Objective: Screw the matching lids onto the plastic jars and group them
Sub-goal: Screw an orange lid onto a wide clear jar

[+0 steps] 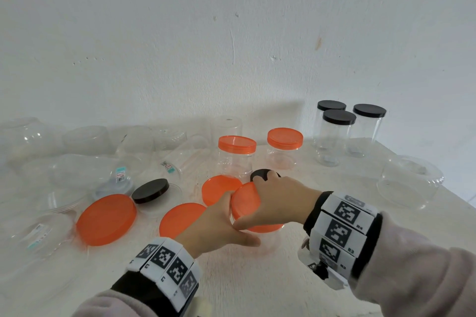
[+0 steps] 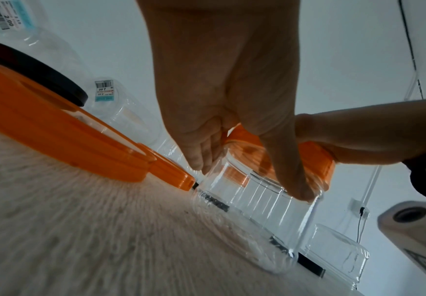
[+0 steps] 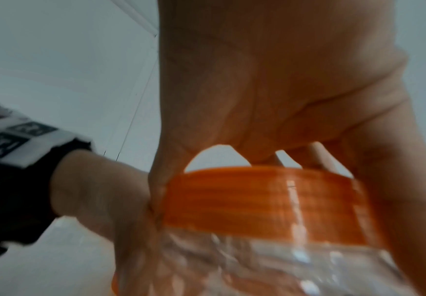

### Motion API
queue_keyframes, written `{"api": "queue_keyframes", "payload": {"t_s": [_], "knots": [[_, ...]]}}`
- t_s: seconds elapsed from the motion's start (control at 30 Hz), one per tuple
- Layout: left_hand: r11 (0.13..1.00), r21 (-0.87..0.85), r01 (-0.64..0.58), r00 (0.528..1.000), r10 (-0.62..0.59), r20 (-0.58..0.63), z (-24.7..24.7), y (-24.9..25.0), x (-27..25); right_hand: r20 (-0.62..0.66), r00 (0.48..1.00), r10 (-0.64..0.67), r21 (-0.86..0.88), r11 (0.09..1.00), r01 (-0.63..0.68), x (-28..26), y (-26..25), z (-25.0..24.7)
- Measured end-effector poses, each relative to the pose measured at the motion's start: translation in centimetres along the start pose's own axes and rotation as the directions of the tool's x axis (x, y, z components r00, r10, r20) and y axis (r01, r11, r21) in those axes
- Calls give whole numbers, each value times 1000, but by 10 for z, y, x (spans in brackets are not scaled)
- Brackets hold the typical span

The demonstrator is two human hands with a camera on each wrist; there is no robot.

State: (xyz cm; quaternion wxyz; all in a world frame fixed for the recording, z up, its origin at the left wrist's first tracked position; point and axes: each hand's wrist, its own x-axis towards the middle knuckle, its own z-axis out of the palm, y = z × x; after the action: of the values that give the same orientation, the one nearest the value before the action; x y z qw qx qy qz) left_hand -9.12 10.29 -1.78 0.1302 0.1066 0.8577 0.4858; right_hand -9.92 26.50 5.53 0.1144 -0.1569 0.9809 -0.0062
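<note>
A clear plastic jar (image 1: 268, 242) (image 2: 257, 210) (image 3: 282, 266) stands on the table near the front, with an orange lid (image 1: 247, 203) (image 2: 315, 160) (image 3: 262, 200) on its mouth. My left hand (image 1: 219, 224) (image 2: 232, 100) grips the jar just under the lid, thumb at the front. My right hand (image 1: 278, 201) (image 3: 270, 90) covers the lid from above, fingers curled round its rim. Two jars with orange lids (image 1: 237, 145) (image 1: 285, 138) stand behind, and three black-lidded jars (image 1: 338, 117) stand at the back right.
Loose orange lids (image 1: 107, 219) (image 1: 180, 219) (image 1: 220, 188) and a black lid (image 1: 150, 190) lie to the left. Another black lid (image 1: 262, 174) lies behind my right hand. Several clear open jars (image 1: 87, 170) lie at the left; one clear jar (image 1: 409, 183) sits at the right table edge.
</note>
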Motion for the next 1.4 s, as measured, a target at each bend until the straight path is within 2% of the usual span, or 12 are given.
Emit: {"api": "queue_keyframes", "payload": {"t_s": [0.1,0.2,0.3,0.47,0.57,0.67,0.77,0.97,1.13,1.23,1.33,1.4], "knots": [[1000,-21,0,1000,1,11,0,0,-1,119,993,-27,20,999,25,1,2,-10],[999,-33,-14,1000,14,21,0,3,-2,220,962,-160,21,987,160,3,7,-23],[999,-29,-17,999,18,28,0,4,-3,210,956,-204,15,978,206,8,10,-29],[999,-32,9,1000,-8,26,-1,2,-2,90,988,-125,-62,989,131,11,4,-14],[998,-66,3,999,-1,39,0,3,-2,179,977,-117,-52,990,128,12,6,-20],[995,-95,-19,998,25,61,1,2,-1,270,940,-207,-10,976,217,8,9,-34],[997,-72,-27,999,30,39,1,2,-2,219,946,-239,17,970,242,7,9,-34],[998,-61,-16,998,19,56,0,1,-2,136,967,-214,-70,972,225,8,7,-19],[1000,9,8,1000,-8,18,0,4,-2,-41,990,-134,-69,989,131,6,6,-1],[1000,-1,4,1000,-4,19,0,4,-2,39,995,-86,-27,996,87,6,7,-4],[998,-64,-22,999,25,38,1,5,-3,194,966,-169,5,985,171,7,11,-21],[996,-74,-42,998,45,37,2,5,-3,202,952,-229,7,973,232,7,12,-27]]}}
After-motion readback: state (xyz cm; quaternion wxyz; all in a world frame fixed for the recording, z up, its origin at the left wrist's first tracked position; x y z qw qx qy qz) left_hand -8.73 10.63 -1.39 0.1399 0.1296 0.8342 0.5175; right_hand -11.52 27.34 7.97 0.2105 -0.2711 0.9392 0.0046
